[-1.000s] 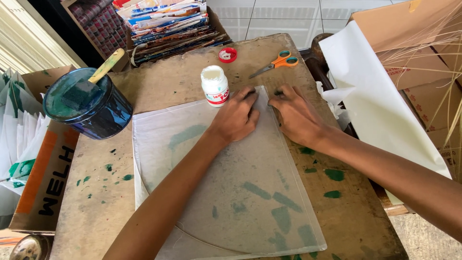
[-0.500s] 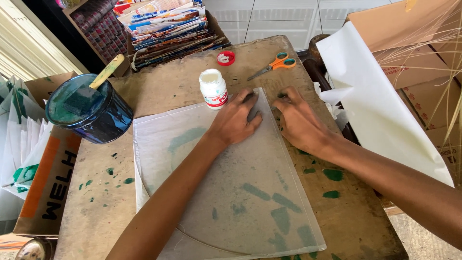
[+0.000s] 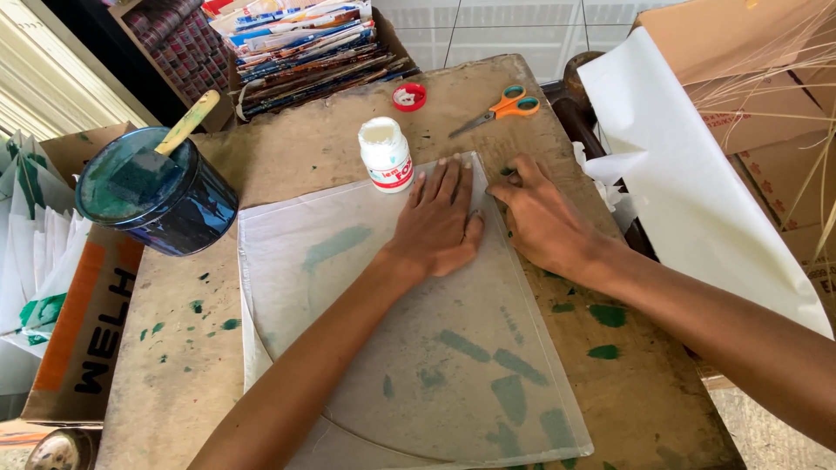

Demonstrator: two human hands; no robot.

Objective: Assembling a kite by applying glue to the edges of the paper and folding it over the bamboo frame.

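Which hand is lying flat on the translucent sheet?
The left hand, palm down on the sheet; the right hand rests at its right edge.

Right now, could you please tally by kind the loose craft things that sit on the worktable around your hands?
Translucent sheet under both hands: 1
White glue bottle: 1
Red cap: 1
Orange-handled scissors: 1
Dark blue paint pot with a brush handle in it: 1
Total: 5
The left hand lies flat on the sheet; the right hand presses its edge.

One glue bottle (image 3: pixel 386 155), one scissors (image 3: pixel 503 108), one paint pot (image 3: pixel 155 191), one red cap (image 3: pixel 409 97)
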